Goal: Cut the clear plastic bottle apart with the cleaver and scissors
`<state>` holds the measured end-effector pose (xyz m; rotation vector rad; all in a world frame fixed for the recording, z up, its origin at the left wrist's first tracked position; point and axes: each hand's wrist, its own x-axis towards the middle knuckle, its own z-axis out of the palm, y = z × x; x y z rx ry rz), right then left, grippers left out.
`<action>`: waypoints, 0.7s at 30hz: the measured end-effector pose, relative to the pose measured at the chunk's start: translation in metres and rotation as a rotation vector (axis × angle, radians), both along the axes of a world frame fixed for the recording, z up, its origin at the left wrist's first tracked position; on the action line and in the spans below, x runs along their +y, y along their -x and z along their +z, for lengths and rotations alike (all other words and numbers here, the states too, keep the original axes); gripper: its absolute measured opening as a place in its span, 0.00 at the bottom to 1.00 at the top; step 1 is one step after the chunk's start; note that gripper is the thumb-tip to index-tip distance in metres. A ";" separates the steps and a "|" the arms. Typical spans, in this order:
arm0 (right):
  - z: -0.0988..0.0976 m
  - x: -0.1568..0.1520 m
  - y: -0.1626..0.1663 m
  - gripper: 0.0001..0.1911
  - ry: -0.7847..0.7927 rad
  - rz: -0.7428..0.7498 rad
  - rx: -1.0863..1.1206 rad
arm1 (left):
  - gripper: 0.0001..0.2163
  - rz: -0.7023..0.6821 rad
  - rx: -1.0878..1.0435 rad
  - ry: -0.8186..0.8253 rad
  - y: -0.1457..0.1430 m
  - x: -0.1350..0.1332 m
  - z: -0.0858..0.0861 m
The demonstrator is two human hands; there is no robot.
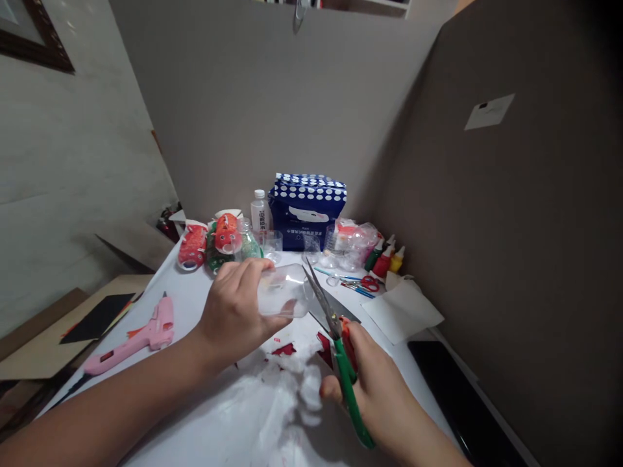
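Clear plastic, hollow and roughly cylindrical: the cut bottle section (280,293) is held above the middle of the white-covered table (209,425), open end toward the right. Left hand (238,298) grasps it, fingers curled over the far side, thumb along the near side. Right hand (377,379) is wrapped round the green-and-orange handles of the metal scissors (335,327), blades parted at the section's open end. Cannot tell whether metal touches plastic.

Step in hand, as I judge it: lining up a trim at the rim. That move calls for a steady left hold without crushing the thin wall, and the rim settled between the blades.

Count:
- Bottle section in hand: one.
- Scissors: two pairs, counting the red-handled pair (370,283) at far right.
- Pink plastic glue gun (150,331), left: one.
- Orange-red, animal-like tubes (193,243), far left: two.
- White-capped clear bottle (260,211), far: one.
- Blue bag with white dots (306,214), far: one.
- Small colored paint bottles (382,263), far right: at least three; they overlap.
- Larger dark-red scraps (285,349), near middle: two.
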<state>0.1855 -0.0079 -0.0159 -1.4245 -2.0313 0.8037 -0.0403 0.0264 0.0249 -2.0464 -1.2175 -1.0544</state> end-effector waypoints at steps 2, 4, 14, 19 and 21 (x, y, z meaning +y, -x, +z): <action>0.001 0.000 0.000 0.23 -0.020 -0.004 -0.043 | 0.22 -0.008 -0.004 -0.009 0.000 0.000 0.001; 0.001 0.001 0.000 0.23 -0.040 -0.015 -0.066 | 0.21 -0.017 -0.002 -0.012 0.000 -0.001 0.001; -0.012 0.007 -0.002 0.14 -0.255 -0.094 -0.088 | 0.22 -0.054 -0.012 0.049 -0.004 -0.008 0.002; -0.010 0.007 -0.003 0.16 -0.305 -0.067 -0.034 | 0.23 -0.046 -0.038 0.130 -0.003 -0.012 0.005; -0.010 0.007 -0.004 0.15 -0.339 -0.050 -0.009 | 0.24 -0.052 -0.044 0.151 -0.001 -0.014 0.007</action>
